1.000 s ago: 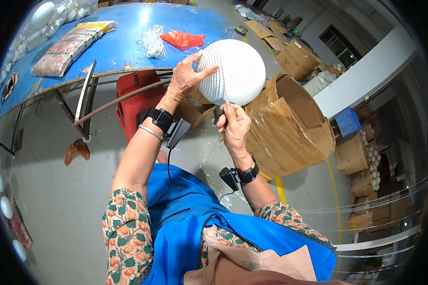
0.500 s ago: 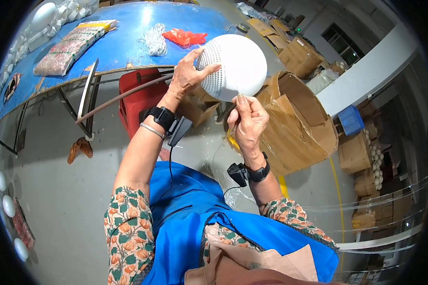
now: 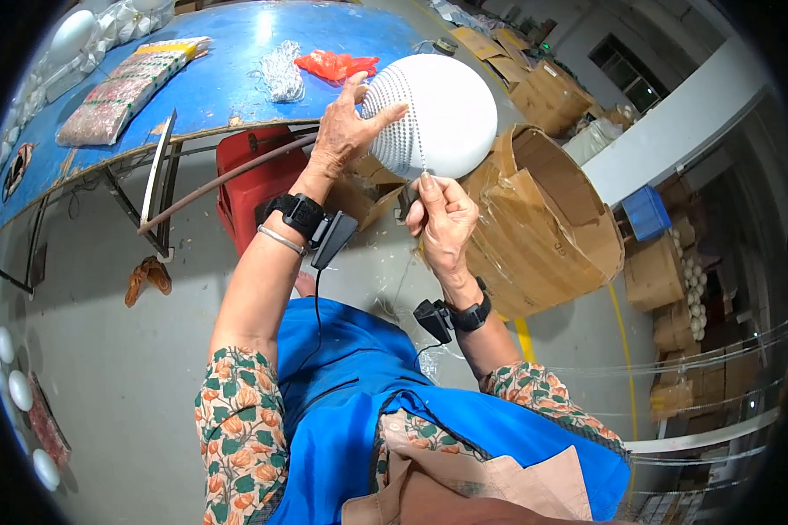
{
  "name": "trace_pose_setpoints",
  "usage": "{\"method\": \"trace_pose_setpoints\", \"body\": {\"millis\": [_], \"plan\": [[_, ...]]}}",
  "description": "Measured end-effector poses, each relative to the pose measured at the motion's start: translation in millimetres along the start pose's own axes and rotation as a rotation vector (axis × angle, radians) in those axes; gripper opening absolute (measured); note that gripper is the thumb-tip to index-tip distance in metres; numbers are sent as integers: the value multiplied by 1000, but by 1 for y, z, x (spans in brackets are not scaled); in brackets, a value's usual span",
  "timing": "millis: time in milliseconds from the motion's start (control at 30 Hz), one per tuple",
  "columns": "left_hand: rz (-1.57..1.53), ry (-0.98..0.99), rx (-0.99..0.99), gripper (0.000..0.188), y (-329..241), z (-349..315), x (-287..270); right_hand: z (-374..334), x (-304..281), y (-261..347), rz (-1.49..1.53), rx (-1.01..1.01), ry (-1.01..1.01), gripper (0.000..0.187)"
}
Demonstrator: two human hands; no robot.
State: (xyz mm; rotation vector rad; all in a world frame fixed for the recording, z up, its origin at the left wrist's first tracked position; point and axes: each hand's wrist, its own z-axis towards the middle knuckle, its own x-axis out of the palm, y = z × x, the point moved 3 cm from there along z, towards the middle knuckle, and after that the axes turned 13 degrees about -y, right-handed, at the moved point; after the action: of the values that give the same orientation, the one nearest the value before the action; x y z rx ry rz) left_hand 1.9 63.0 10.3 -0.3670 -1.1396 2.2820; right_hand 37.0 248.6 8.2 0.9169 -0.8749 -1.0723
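A large smooth white ball (image 3: 460, 114) is held up in front of me. Rows of small beads on a string (image 3: 392, 109) wrap around its left part, and the outermost row runs down to my right fingers. My left hand (image 3: 346, 133) is closed around the beaded side, with the thumb on the rows and the other fingers partly hidden behind the ball. Just below the ball, my right hand (image 3: 446, 217) pinches the bead string between thumb and forefinger.
A blue table (image 3: 210, 87) bears a bundle of white strings (image 3: 282, 72), a red plastic bag (image 3: 334, 66) and a wrapped packet (image 3: 131, 92). Under it stands a red stool (image 3: 245, 175). A large open carton (image 3: 534, 254) is to the right; sandals (image 3: 147, 280) lie on the floor.
My right hand has moved slightly left and down with the bead string. Another bead row now shows further right on the ball, which has shifted a little up and right.
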Motion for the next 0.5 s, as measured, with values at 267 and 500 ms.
{"method": "trace_pose_setpoints", "body": {"millis": [267,500], "plan": [[8,-116,155,70,-9,0,-3,6,-2,-11,18,1,-15,24],[-61,-36,102,57,-10,-7,4,10,-2,-9,-4,-13,-40,26]]}}
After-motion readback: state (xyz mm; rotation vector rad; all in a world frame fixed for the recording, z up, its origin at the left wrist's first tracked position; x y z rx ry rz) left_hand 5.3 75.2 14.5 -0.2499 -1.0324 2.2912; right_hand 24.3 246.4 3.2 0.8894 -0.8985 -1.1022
